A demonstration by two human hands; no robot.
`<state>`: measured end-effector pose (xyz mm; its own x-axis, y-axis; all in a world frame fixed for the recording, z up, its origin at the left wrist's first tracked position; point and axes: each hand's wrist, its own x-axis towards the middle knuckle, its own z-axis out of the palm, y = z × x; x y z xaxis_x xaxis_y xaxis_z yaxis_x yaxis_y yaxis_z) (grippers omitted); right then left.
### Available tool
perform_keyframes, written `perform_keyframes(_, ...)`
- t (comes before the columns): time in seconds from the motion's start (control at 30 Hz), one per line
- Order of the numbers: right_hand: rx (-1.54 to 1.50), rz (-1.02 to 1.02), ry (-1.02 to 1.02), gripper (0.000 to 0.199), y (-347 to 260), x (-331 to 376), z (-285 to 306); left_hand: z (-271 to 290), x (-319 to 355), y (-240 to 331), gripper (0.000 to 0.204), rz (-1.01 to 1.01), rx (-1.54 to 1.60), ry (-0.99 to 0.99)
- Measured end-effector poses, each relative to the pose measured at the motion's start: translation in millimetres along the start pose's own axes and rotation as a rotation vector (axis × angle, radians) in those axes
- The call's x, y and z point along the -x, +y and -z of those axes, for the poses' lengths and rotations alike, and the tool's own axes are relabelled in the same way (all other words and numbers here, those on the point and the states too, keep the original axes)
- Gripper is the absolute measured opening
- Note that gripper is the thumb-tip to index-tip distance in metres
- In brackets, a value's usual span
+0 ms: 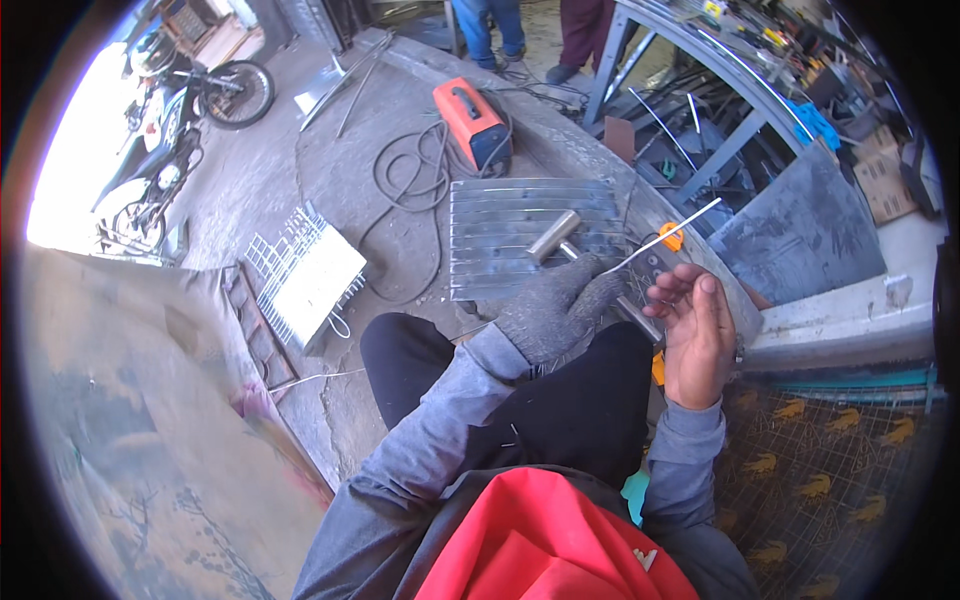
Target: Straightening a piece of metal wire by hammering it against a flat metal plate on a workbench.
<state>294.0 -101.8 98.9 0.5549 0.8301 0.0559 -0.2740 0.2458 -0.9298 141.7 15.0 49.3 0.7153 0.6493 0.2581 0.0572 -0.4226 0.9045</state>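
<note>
My left hand (550,315), in a grey knit glove, is closed with a thin pale rod (668,235) at its fingertips. The rod slants up and to the right. A hammer (553,236) with a metal head lies beyond the glove. Its handle passes behind the gloved fingers and shows again beside my right hand; whether the glove also grips it is hidden. My bare right hand (697,335) is raised near the rod, palm turned inward, fingers half curled and nothing visible in them. Under the hammer head lies a panel of parallel metal strips (490,235).
An orange portable machine (472,122) with coiled cable stands ahead. At left are a white board on a wire grid (318,270) and a motorcycle (150,150). A metal-framed bench (690,30) cluttered with tools is at right. Two people's legs (487,25) show at the top.
</note>
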Motion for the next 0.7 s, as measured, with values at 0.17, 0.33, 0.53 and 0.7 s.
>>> perform_keyframes(0.17,0.179,0.071,0.026,0.033,-3,-1,-2,-1,-2,18,0.027,0.068,0.026,-0.022)
perform_keyframes(0.33,-0.135,0.134,0.026,0.050,-5,-9,-22,-2,9,21,0.027,0.091,0.001,-0.076)
perform_keyframes(0.53,-0.463,0.109,-0.485,0.053,11,-6,-6,-13,23,18,0.034,-0.126,0.081,-0.064)
perform_keyframes(0.7,-0.495,0.107,-0.529,0.054,9,0,-4,-23,24,31,0.027,-0.212,0.066,0.038)
